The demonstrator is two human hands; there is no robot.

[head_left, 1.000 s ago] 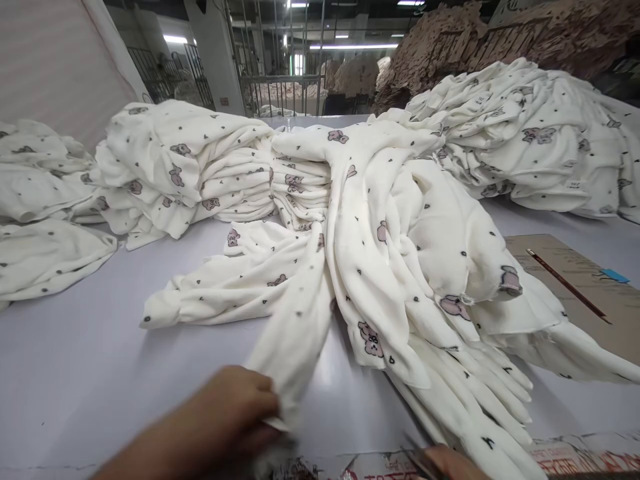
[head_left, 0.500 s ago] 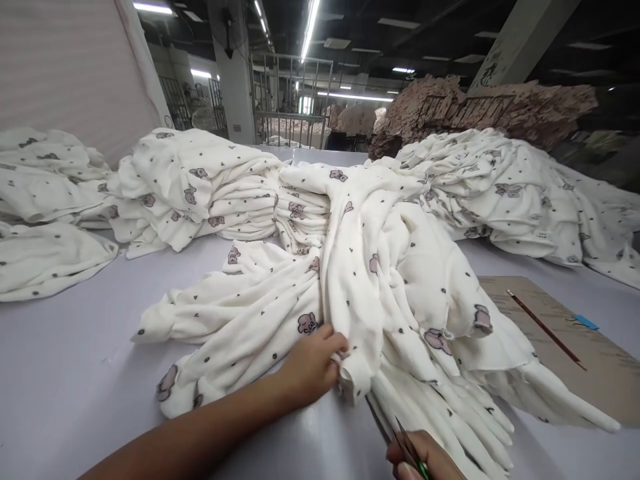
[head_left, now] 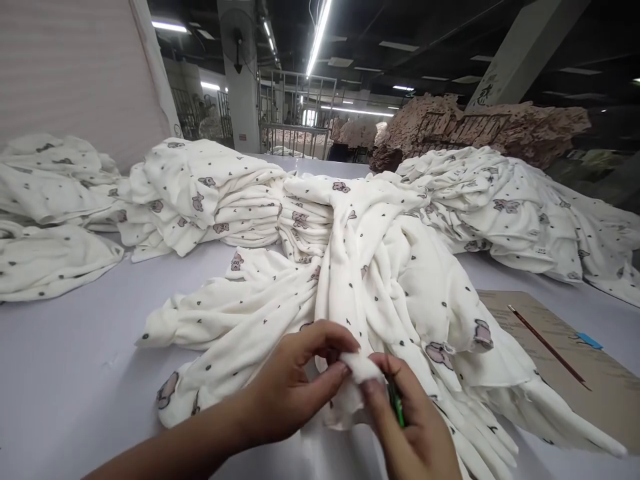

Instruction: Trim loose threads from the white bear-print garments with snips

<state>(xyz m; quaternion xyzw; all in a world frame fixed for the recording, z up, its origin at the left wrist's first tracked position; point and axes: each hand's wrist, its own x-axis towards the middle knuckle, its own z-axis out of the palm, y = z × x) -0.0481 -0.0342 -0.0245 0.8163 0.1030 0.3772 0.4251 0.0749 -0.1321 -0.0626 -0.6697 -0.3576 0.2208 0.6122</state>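
In the head view, the left hand (head_left: 293, 383) and the right hand (head_left: 407, 417) meet low in the middle, at the near end of a long white cloth strip (head_left: 345, 293). Both pinch its folded edge between thumb and fingers. The right hand also holds a thin green tool (head_left: 396, 403); fingers hide most of it, so I can't tell its shape. The step in hand looks like working on that edge. I think the next move calls for a steady pinch, with the tool kept off the cloth.

The cloth looks soft and fuzzy, with small dark marks and pinkish bears. It hangs in long, floppy folds. More lies in a bumpy left heap (head_left: 200, 180) and right heap (head_left: 480, 193). The table (head_left: 65, 373) is smooth and pale. A thin pencil (head_left: 547, 347) lies on flat brown card (head_left: 613, 390), beside a blue clip (head_left: 589, 341).
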